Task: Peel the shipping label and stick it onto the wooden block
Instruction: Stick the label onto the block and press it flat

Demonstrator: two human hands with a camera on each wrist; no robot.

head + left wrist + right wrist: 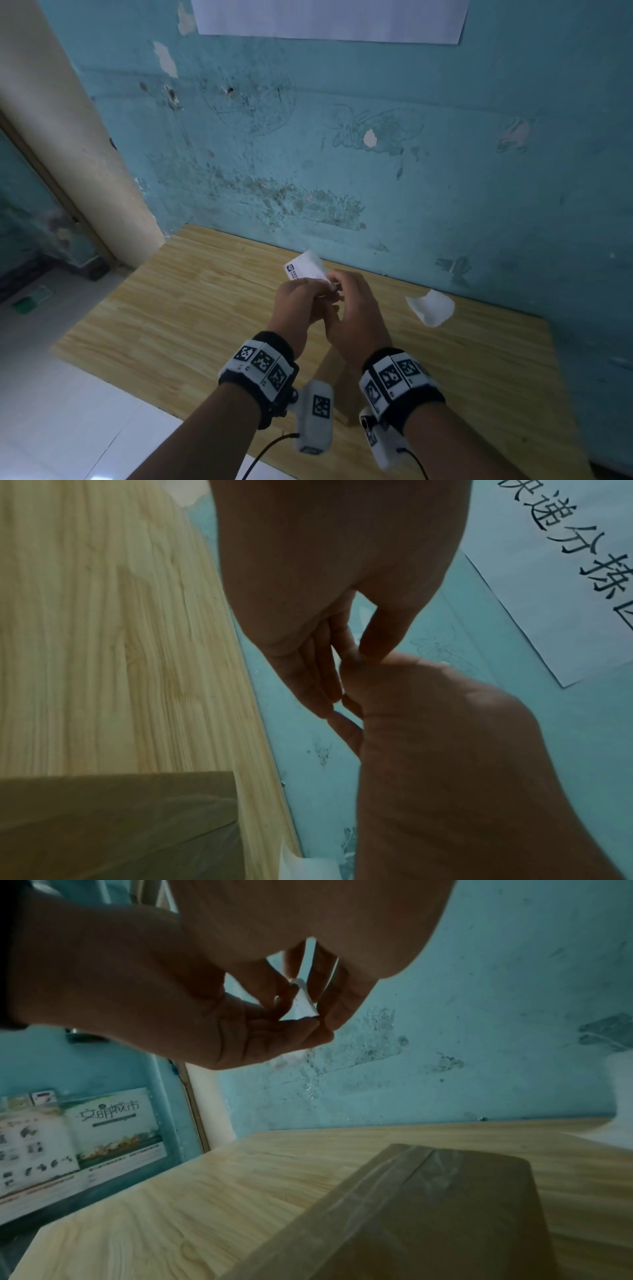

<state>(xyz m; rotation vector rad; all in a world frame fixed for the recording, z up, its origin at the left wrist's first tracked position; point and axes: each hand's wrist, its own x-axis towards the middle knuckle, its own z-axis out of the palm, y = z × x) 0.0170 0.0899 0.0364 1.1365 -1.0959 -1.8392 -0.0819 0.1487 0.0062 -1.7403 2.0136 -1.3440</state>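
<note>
Both hands are raised together above the table and hold a white shipping label (pixel 304 268) with a small blue logo; it sticks up and to the left from the fingers. My left hand (pixel 310 287) pinches its lower edge. My right hand (pixel 342 289) pinches the corner just beside it. In the right wrist view the label (pixel 304 1003) shows as a thin white strip between the fingertips of both hands. The block (pixel 428 1204), brown and wrapped in clear tape, lies on the table below the hands, partly hidden in the head view (pixel 329 380).
The wooden table (pixel 178 308) stands against a worn blue wall (pixel 445 171). A curled white sheet (pixel 432 307) lies on the table to the right of the hands. A tiled floor (pixel 51 411) drops off beyond the table's left edge.
</note>
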